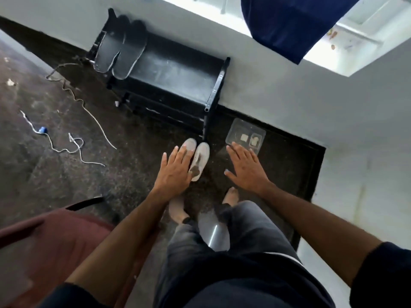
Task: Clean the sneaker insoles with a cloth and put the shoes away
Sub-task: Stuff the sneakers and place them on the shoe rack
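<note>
From the head camera, looking down: a pair of white sneakers (pixel 198 160) stands side by side on the dark floor (pixel 66 174), toes towards a black shoe rack (pixel 178 78) against the wall. Two dark insoles (pixel 121 48) lie on the rack's top shelf at its left end. The left hand (pixel 175 168) is spread flat, fingers straight, above the left sneaker and partly covering it; whether it touches cannot be told. The right hand (pixel 245 166) is likewise spread and holds nothing, near a clear plastic container (pixel 245 134). White laces (pixel 73 150) lie loose on the floor to the left
</note>
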{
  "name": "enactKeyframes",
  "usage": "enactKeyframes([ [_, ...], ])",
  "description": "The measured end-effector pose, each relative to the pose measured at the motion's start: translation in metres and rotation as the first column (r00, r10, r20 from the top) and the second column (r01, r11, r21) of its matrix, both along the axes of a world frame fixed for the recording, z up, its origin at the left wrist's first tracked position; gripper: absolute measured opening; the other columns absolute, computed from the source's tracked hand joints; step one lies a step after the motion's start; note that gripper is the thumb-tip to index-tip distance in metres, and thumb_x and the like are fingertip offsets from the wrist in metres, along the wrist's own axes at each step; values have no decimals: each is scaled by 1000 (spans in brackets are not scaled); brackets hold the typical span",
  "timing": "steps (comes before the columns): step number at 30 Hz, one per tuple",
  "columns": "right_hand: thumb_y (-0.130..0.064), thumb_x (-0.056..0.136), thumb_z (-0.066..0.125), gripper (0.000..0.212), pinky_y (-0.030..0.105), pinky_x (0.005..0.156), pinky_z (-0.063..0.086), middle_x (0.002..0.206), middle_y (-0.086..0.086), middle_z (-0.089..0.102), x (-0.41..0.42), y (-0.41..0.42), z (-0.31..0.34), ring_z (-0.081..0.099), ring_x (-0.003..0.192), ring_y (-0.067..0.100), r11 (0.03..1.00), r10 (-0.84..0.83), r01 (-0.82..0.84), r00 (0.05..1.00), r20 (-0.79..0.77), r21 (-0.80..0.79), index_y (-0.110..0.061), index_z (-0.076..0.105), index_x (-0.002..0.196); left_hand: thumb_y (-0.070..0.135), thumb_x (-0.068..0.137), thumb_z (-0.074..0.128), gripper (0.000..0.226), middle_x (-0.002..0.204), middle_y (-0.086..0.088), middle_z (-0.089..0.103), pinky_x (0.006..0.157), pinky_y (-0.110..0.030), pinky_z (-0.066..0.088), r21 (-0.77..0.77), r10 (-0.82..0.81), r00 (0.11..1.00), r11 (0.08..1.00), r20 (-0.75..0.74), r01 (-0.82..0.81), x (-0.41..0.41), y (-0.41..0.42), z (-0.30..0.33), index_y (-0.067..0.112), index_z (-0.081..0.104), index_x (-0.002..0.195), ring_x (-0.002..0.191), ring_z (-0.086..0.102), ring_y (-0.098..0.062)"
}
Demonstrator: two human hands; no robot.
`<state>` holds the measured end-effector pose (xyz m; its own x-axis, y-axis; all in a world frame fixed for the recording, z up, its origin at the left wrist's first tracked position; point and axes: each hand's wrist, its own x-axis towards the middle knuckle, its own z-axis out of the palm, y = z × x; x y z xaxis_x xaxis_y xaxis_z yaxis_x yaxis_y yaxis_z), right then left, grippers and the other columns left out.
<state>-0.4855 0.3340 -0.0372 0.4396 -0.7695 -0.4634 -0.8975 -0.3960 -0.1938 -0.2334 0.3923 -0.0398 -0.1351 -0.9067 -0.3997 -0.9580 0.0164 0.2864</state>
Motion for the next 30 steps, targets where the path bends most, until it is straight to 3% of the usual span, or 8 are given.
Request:
enactKeyframes([
  [7, -45, 98, 55, 84, 48, 128, 6, 171, 8, 8, 62, 26, -35, 9, 158, 27, 959, -248, 235, 966, 69, 160, -17, 10, 163, 34, 100, 49, 69, 169, -7, 12, 124, -56, 14, 120, -116, 993, 986, -6, 116, 47, -26, -21, 17, 18, 160, 156, 9, -28],
  [15, -40, 93, 64, 83, 48, 124, 24, 167, 14, 23, 112, 20, -113, 25, 153, 30, 829, -529, 479, 839, 126, 287, -11, 24, 160, 29, 97, 57, 67, 166, -11, 23, 122, -55, 24, 171, -209, 978, 963, -17, 209, 79, -77, -78, 15, 29, 156, 153, 21, -33],
  [20, -50, 89, 60, 82, 56, 112, 40, 160, 8, 34, 133, 21, -214, 41, 140, 37, 684, -688, 631, 724, 38, 365, -20, 26, 157, 22, 96, 59, 63, 160, -20, 31, 124, -41, 20, 288, -200, 976, 933, -85, 216, 82, -93, -172, 5, 36, 153, 149, 28, -34],
  [23, -60, 79, 50, 80, 62, 105, 43, 148, 3, 44, 148, 23, -292, 51, 128, 43, 606, -755, 705, 655, -12, 369, -27, 28, 149, 28, 94, 54, 62, 153, -24, 40, 121, -50, 28, 272, -362, 930, 891, -59, 364, 86, -104, -254, 2, 41, 149, 144, 35, -43],
  [26, -40, 93, 60, 72, 47, 112, 38, 149, 11, 44, 166, 22, -370, 45, 136, 39, 618, -747, 699, 665, -10, 360, -13, 32, 153, 34, 98, 54, 69, 163, -15, 24, 121, -55, 25, 388, -456, 890, 820, -1, 420, 89, -120, -347, 11, 27, 156, 150, 20, -42],
  [28, -32, 97, 62, 71, 42, 115, 36, 153, 17, 39, 183, 21, -427, 37, 144, 35, 557, -796, 709, 604, 34, 433, -7, 29, 155, 40, 96, 53, 73, 163, -15, 23, 121, -51, 24, 451, -395, 918, 819, -4, 355, 91, -128, -408, 11, 24, 157, 150, 22, -39],
  [30, -28, 98, 60, 68, 45, 114, 40, 154, 19, 35, 198, 21, -478, 36, 143, 37, 511, -828, 707, 558, 58, 488, -6, 28, 154, 52, 84, 45, 86, 159, -22, 30, 118, -48, 27, 466, -280, 960, 847, -19, 256, 92, -132, -461, 4, 28, 154, 146, 30, -41],
])
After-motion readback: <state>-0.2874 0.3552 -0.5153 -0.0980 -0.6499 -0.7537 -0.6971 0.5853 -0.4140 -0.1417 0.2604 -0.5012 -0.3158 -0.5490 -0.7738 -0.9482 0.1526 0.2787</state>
